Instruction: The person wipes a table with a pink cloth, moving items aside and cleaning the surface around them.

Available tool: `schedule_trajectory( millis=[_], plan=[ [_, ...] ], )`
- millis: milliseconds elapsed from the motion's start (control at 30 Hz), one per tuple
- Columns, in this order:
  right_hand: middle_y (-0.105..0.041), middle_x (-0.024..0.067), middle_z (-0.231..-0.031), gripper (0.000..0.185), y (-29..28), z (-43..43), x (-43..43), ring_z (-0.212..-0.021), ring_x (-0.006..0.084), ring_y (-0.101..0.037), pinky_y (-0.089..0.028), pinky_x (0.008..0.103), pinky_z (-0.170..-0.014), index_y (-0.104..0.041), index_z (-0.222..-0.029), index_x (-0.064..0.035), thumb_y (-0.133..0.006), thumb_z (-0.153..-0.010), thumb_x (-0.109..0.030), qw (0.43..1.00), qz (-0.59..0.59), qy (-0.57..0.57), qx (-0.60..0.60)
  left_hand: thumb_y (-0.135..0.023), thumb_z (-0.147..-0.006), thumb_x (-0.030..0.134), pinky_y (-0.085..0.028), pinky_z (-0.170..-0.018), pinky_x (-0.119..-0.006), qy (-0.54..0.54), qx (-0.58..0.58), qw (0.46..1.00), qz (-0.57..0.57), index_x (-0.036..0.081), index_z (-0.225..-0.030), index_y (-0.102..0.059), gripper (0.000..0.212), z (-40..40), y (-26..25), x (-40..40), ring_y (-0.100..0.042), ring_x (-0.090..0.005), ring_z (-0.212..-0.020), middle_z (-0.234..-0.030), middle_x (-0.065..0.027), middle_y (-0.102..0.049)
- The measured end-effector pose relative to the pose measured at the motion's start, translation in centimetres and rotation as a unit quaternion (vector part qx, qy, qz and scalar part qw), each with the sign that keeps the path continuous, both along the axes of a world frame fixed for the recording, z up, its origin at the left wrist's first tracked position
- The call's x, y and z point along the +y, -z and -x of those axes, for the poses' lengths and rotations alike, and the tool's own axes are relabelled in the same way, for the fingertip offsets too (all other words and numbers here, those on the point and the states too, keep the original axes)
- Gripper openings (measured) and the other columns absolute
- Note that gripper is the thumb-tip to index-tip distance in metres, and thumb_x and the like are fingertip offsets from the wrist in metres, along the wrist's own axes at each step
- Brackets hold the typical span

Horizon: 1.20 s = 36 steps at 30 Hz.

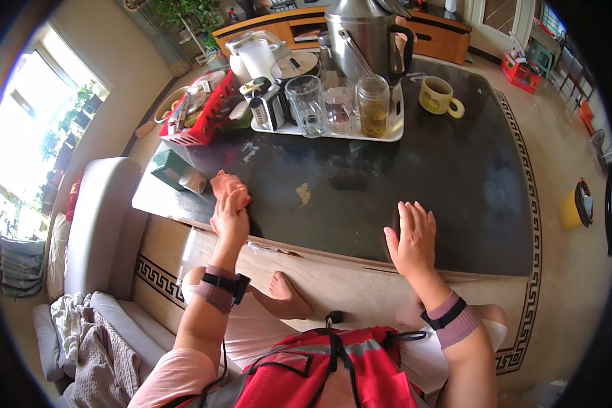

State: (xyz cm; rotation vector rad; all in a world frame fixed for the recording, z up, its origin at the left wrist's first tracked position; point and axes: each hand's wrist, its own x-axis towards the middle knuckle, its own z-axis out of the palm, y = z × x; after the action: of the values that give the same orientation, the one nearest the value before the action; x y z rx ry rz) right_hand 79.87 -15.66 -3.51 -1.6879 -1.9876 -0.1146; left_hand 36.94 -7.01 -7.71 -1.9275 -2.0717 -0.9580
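My left hand (230, 219) rests on a crumpled orange-pink cloth (228, 187) near the front left edge of the dark tabletop (347, 224). Whether its fingers grip the cloth or only press on it cannot be told. Just left of the cloth lies a green box (169, 169) with a pale crumpled piece (193, 181) at its end. My right hand (415, 237) is at the table's front right part, palm down, its fingers extended and the thumb apart, holding nothing. Between the hands, a yellowish patch (303, 194) marks the dark surface.
Along the back, a white tray (331, 136) bears glasses, a jar of amber liquid (373, 107) and a steel pitcher (362, 46). A red plastic basket (199, 130) is to its left, a yellow mug (436, 97) to its right. A grey sofa (99, 219) stands at left.
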Motion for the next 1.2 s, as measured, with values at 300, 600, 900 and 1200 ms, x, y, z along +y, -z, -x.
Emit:
schedule_trajectory(
  millis=[300, 600, 900, 1200],
  plan=[
    [-0.056, 0.0191, -0.131, 0.053, 0.2, -0.2, 0.3, -0.129, 0.0385, -0.047, -0.032, 0.0574, -0.110, -0.051, -0.135, -0.0016, -0.063, -0.092, -0.030, 1.000, -0.018, -0.014, 0.016, -0.079, -0.067, 0.016, -0.033, -0.108, -0.056, 0.323, -0.101, 0.940, 0.048, 0.012, -0.140, -0.052, 0.078, -22.3, -4.6, -8.4, -0.041, -0.0452, -0.134, -0.144, -0.0245, -0.044],
    [-0.054, 0.0195, -0.134, 0.050, 0.4, -0.3, 0.2, -0.131, 0.0396, -0.044, -0.030, 0.0586, -0.111, -0.051, -0.134, -0.0021, -0.059, -0.095, -0.031, 1.000, 0.000, -0.026, -0.005, -0.078, -0.074, 0.018, -0.043, -0.105, -0.046, 0.078, -0.004, 0.997, -0.027, 0.007, -0.129, -0.057, 0.060, -5.2, -9.8, 2.0, -0.054, -0.0368, -0.123, -0.129, -0.0164, -0.060],
    [-0.052, 0.0206, -0.135, 0.054, 0.0, 0.1, 0.2, -0.131, 0.0404, -0.044, -0.030, 0.0599, -0.111, -0.052, -0.133, -0.0016, -0.058, -0.095, -0.038, 0.999, 0.003, -0.017, -0.037, -0.067, -0.082, 0.024, -0.041, -0.091, -0.040, -0.130, 0.321, 0.936, 0.058, 0.014, -0.112, -0.057, 0.034, 7.7, -9.4, 6.5, -0.052, -0.0254, -0.112, -0.108, -0.0052, -0.060],
    [-0.051, 0.0196, -0.134, 0.055, -0.2, 0.0, 0.4, -0.130, 0.0399, -0.043, -0.030, 0.0604, -0.110, -0.053, -0.132, -0.0007, -0.060, -0.093, -0.038, 0.999, 0.006, -0.020, -0.041, -0.075, -0.075, 0.014, -0.048, -0.089, -0.040, 0.108, 0.253, 0.961, 0.018, 0.016, -0.122, -0.056, 0.051, 3.6, -11.9, 14.2, -0.061, -0.0249, -0.102, -0.109, -0.0039, -0.067]
  ],
)
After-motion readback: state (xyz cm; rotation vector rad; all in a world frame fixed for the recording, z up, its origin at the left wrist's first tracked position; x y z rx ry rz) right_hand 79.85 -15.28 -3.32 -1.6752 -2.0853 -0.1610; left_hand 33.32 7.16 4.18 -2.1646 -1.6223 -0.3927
